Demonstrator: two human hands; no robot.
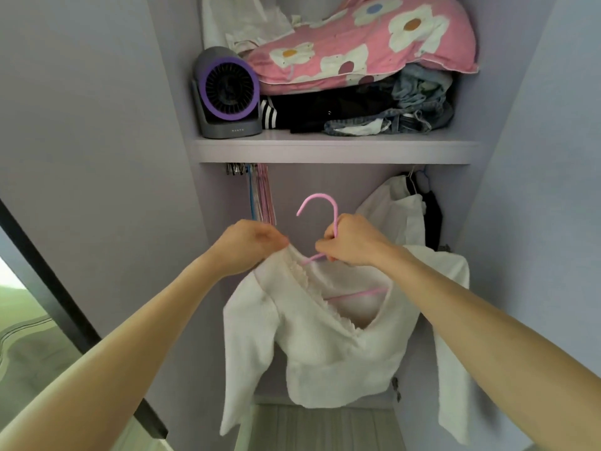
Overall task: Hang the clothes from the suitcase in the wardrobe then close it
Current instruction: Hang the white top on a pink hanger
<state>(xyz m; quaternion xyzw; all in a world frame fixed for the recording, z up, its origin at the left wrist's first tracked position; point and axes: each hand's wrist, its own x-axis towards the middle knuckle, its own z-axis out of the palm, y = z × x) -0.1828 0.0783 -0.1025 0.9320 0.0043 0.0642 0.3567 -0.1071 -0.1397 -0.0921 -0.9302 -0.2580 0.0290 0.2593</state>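
Forearms stretch in from the bottom corners and meet below the shelf [335,151], right in the wardrobe opening. Left hand [250,245] pinches the neckline of a white knit sweater [331,346], tugging it up over one arm of the pink hanger [318,196]. Right hand [349,240] is curled tight round the hanger's neck, just under the hook. The sweater hangs below both hands, sleeves dangling, the hanger's bar showing through the V-neck.

So, progress: this one looks nearly dressed on its hanger, but the hook is in open air under the shelf, not yet on anything. The rail itself hides behind the shelf's front edge. Under the shelf to the right, a white garment [390,209] hangs already, something dark behind it. Under the shelf to the left, spare hangers [260,193] wait in a bunch.

Remaining, by my read: seat the shoulder, hook it up, deal with whatever the suitcase holds, which is out of view, then close the wardrobe.
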